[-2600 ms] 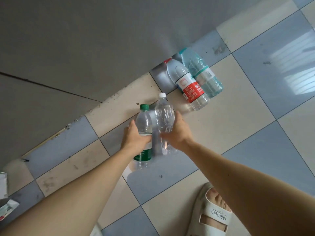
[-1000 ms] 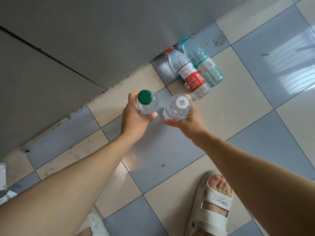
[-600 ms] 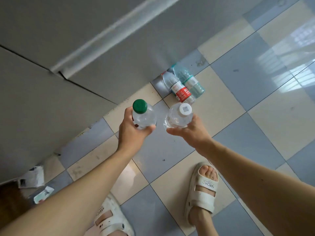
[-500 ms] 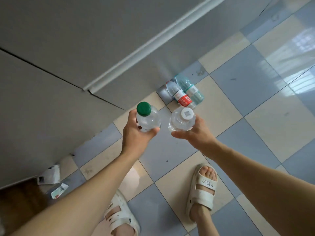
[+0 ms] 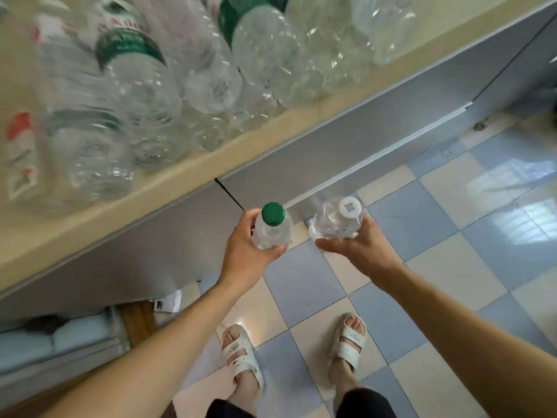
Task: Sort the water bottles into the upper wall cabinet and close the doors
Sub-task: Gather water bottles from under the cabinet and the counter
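Head view, looking steeply down past the open cabinet to the floor. Both bare forearms reach forward from the lower corners, each hand raised to just below the cabinet's shelf edge (image 5: 187,173).

The left hand (image 5: 245,251) is turned with its back to the camera, fingers and thumb curled round the body of a green-capped bottle (image 5: 272,226), held upright with the cap pointing at the camera.

The right hand (image 5: 360,244) lies palm-up under a white-capped bottle (image 5: 336,220), fingers wrapped round its crumpled clear body, thumb along the near side. This bottle is also upright. The two bottles are side by side, near each other but apart.

On the shelf above, a blurred crowd of clear bottles (image 5: 144,86) stands packed together, some with green or red labels.

Below, two feet in white sandals (image 5: 239,354) stand on a checkered blue and cream tile floor (image 5: 437,236).
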